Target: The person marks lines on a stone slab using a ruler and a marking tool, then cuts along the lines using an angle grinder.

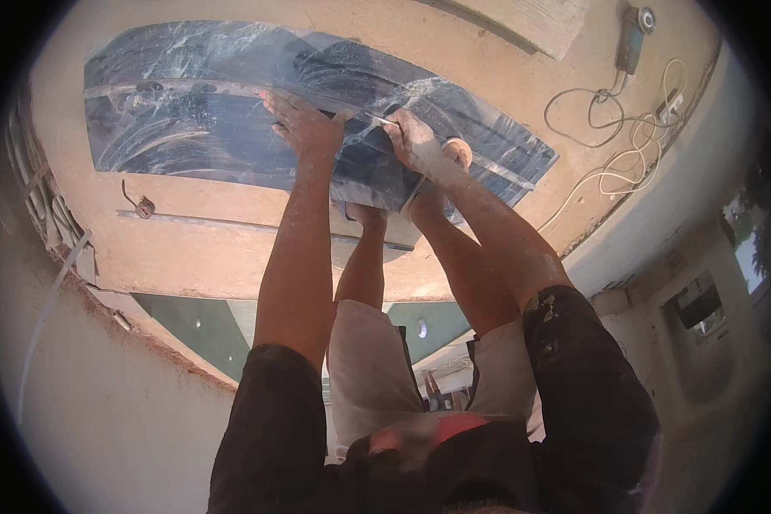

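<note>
A large dark slab [206,128] with pale streaks and dust lies flat on the floor. Across its length runs a narrow metal straightedge [214,86]. My left hand [304,127] presses down along the straightedge, fingers stretched out and thumb apart. Just to its right, my right hand [415,141] is closed, with its fingertips at the straightedge. A thin, pale, pen-like tool [380,119] pokes out from those fingers; its exact kind is too small to tell. My feet stand on the near side of the slab, partly hidden by my right forearm.
An angle grinder [631,47] lies at the far right, its cord looped beside a white power strip [672,106] and pale cable. Nearer me, a long metal bar [248,224] lies with a small rusty clamp-like piece [146,207]. The floor's broken edge curves along the left.
</note>
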The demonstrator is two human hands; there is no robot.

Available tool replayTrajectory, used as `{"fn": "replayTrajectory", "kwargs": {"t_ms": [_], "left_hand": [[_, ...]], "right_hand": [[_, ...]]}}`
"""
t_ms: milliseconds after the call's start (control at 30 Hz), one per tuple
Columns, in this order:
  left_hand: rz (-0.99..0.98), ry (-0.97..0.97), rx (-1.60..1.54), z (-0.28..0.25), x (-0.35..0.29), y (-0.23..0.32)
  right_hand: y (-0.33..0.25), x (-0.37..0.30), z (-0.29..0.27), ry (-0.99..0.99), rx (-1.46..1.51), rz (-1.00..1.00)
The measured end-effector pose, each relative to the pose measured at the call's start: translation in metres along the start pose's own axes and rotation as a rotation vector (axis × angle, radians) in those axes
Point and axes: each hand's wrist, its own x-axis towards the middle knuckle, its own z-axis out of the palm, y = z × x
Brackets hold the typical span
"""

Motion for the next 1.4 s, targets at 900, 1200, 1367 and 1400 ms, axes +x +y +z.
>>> {"fn": "replayTrajectory", "kwargs": {"t_ms": [900,1200,1367,1400], "left_hand": [[0.076,0.103,0.053,0.013,0.018,-0.006],[0.019,0.038,0.036,0.001,0.013,-0.001],[-0.006,0.095,0.004,0.000,0.015,0.007],[-0.020,0.103,0.033,0.002,0.013,0.003]], "right_hand": [[-0.003,-0.009,-0.001,0.114,0.014,0.190],[-0.001,-0.016,-0.035,0.107,-0.025,0.141],[0.043,-0.020,-0.040,0.095,-0.078,-0.037],[0.046,-0.020,-0.037,0.074,-0.074,-0.050]]}}
